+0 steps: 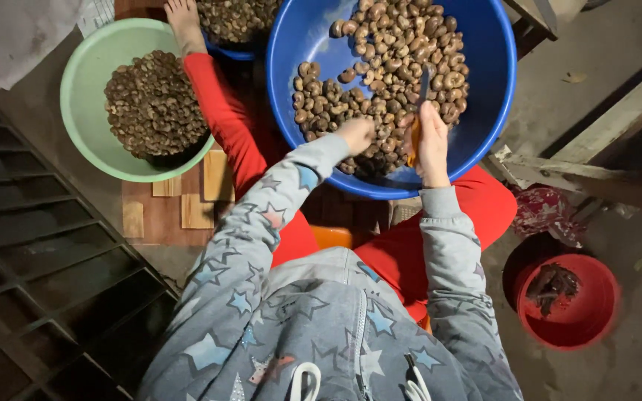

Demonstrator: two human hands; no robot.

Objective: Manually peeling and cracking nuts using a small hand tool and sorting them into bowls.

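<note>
Brown shelled nuts (380,82), heaped in blue basin (492,111) on the lap, 12 o'clock from the body. Left hand (356,135) closed, fingers dug into heap's near edge; right hand (431,145) just beside, at 3 o'clock, gripping orange-handled knife (417,111), blade up. Risk: blade could nick the close left fingers; the basin could tip.

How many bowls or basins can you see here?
4: a green basin at upper left, a large blue basin on the lap, another blue one's rim at the top edge, mostly hidden, and a red bowl at lower right.
</note>
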